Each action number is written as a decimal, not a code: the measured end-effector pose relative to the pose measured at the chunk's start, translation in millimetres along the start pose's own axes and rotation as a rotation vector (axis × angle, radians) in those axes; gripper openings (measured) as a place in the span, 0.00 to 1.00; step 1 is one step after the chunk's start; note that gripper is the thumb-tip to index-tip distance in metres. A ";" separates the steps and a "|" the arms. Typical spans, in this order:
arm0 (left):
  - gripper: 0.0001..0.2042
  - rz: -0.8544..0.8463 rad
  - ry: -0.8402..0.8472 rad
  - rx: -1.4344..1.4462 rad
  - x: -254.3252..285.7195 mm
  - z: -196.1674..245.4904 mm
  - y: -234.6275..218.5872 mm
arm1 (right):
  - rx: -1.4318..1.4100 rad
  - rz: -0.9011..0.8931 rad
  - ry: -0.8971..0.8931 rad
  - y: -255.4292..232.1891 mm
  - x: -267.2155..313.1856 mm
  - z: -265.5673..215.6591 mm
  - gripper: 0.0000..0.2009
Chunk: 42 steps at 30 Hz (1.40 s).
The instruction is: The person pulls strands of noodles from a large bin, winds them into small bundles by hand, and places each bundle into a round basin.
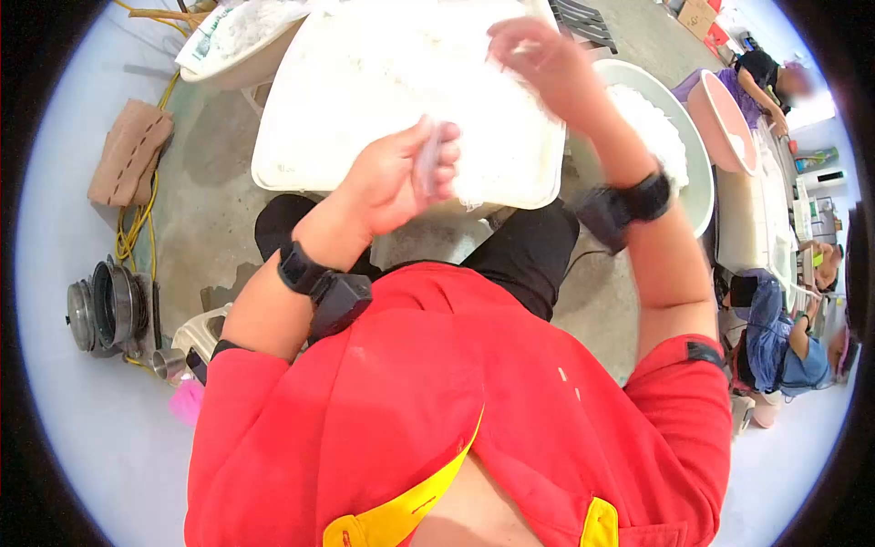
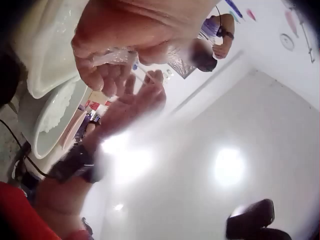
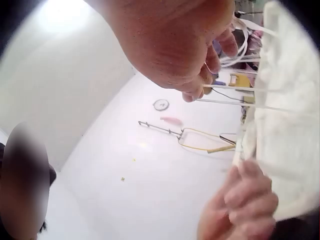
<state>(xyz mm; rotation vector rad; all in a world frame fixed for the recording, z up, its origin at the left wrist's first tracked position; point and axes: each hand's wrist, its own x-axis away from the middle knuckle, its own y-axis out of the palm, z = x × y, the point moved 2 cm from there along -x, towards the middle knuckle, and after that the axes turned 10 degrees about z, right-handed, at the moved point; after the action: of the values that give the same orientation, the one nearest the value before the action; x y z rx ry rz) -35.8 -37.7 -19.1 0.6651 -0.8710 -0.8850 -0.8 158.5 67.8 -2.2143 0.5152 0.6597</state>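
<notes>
My left hand [image 1: 387,182] is raised over the near rim of a white tub [image 1: 262,169], fingers curled round a small translucent, film-like piece [image 2: 114,57]. Farther out, my right hand [image 1: 542,64] hangs blurred above the tub's right side, palm down. In the right wrist view its fingers pinch thin white strands [image 3: 250,104], which stretch toward the pale contents of the tub; a looped white strand [image 3: 245,47] shows beyond the fingertips. The left hand [image 3: 250,205] appears lower in that view, loosely fisted. Glare washes out detail of the tub's white contents [image 1: 410,73].
A pale green basin [image 1: 704,196] holding white material stands at the right, with a pink basin [image 1: 706,100] beyond. Another white basin [image 1: 246,73] is at upper left. Pots [image 1: 114,301] and a brown folded cloth [image 1: 132,150] lie left. Other people [image 1: 788,337] work at the right.
</notes>
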 end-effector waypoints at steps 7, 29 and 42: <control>0.16 0.034 0.006 0.065 -16.5 -3.2 -2.0 | -0.040 -0.031 -0.201 47.8 93.9 -14.3 0.07; 0.13 0.036 1.880 -0.259 218.6 247.7 73.1 | -0.399 -0.244 0.512 79.2 60.8 76.5 0.14; 0.10 -0.006 1.237 -0.216 102.5 156.1 -1.5 | -0.182 0.422 -0.472 -122.0 -84.1 -77.8 0.11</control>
<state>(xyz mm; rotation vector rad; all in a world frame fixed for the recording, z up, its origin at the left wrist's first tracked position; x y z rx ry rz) -134.7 -149.0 93.6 0.8490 0.3311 -0.4067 22.4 189.8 230.5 -2.0231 0.6989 1.4561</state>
